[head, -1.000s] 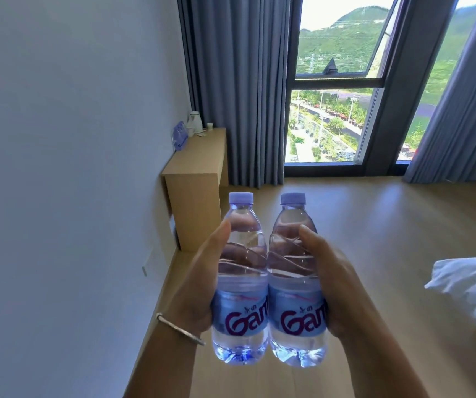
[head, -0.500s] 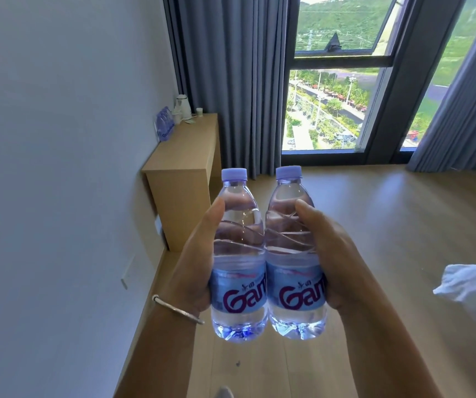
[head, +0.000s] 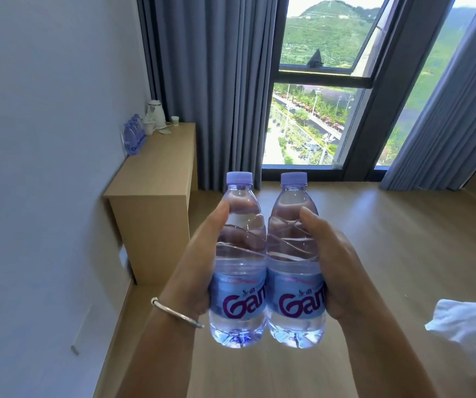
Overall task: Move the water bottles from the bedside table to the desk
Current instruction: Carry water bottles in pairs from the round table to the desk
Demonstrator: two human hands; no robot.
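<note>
Most of the fingers (head: 238, 203) of both hands lie behind the two bottles and show only as dim shapes through the water. Each bottle label (head: 238, 297) curves out of sight after a few letters. On the far desk (head: 156, 168), the pack of bottles (head: 134, 136) is too small to count, and the items beside the kettle (head: 155, 114) are too small to identify. The white bedding (head: 472, 334) is cut by the right edge.

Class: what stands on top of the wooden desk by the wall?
On the desk: a bottle pack, a white kettle, cups. Anything behind the pack is hidden.
</note>
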